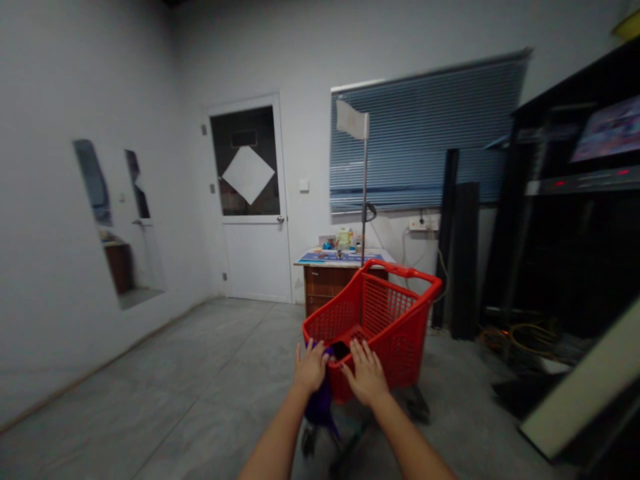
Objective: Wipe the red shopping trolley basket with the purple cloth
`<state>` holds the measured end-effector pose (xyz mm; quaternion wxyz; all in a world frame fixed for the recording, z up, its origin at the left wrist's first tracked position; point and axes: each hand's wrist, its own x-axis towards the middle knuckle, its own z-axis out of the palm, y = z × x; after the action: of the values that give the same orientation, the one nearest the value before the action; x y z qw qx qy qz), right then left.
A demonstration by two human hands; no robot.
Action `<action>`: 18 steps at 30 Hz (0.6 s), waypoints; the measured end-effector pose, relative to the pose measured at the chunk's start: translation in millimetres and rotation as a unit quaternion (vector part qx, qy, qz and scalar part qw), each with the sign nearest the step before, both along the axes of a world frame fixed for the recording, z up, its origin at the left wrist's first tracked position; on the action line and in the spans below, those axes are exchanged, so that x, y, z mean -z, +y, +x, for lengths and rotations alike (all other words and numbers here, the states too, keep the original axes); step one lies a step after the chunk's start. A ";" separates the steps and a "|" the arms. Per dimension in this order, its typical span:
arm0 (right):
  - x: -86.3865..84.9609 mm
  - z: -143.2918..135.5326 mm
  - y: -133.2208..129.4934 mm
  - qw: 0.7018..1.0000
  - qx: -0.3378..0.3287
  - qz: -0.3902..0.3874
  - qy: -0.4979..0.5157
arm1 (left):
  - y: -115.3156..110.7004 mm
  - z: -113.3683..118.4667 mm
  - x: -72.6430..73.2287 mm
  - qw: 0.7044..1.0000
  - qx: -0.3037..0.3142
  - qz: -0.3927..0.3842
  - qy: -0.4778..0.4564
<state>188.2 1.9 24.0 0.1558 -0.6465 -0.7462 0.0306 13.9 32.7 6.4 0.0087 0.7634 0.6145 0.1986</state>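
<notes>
At the red cart's (400, 347) near rim, the left hand's fingers (311, 353) and right hand's fingers (361, 353) lie slightly spread. Open floor (210, 387) stretches leftward to the wall's bottom edge; beyond the cart's far edge stands a desk (345, 257).

From up at the wearer's head, the one camera is looking forward and down over both forearms, taking in the red cart (400, 347) close below and the door (257, 260) and blinds (425, 140) farther off.
</notes>
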 end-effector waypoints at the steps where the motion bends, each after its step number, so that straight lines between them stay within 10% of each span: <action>1: 1.2 0.0 0.2 1.000 0.001 0.000 0.000 | 0.6 0.8 -0.4 1.000 -0.005 -0.001 0.001; 8: 5.3 1.6 -1.5 1.000 0.003 0.007 -0.003 | -3.7 2.1 1.4 0.998 0.056 0.006 0.010; 18: -0.6 0.3 -2.9 1.000 0.003 -0.005 -0.006 | -8.4 27.2 2.1 0.997 -0.017 0.034 -0.070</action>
<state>188.5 -1.0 24.6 0.1485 -0.6499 -0.7448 0.0298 41.2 24.3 4.3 0.0221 0.7366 0.6185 0.2727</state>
